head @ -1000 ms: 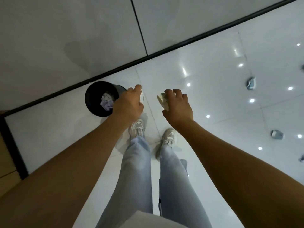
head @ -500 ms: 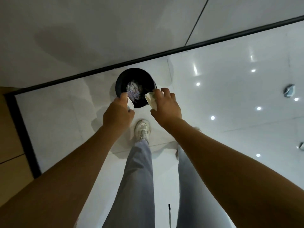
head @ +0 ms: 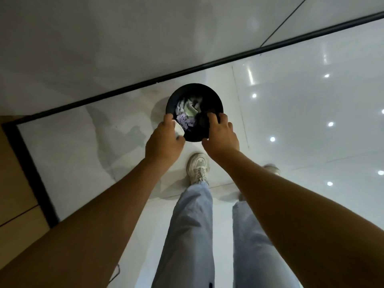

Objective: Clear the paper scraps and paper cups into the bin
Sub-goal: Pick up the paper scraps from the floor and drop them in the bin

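Left hand [head: 164, 142] grip pinches a light, crushable paper cup [head: 179, 129] over the bin [head: 216, 102]; right hand [head: 222, 136] looks empty, fingers spread.

- Your round black bin [head: 209, 96] stands upright on the glossy white floor, close to the dark strip at the foot of the wall, its mouth open to you.
- Crumpled white and pale lilac paper scraps [head: 185, 117] lie heaped inside it, with a small green-and-white piece [head: 191, 110] on top.
- A white paper cup [head: 178, 129] sits in your left hand [head: 164, 142], at the bin's near-left rim.
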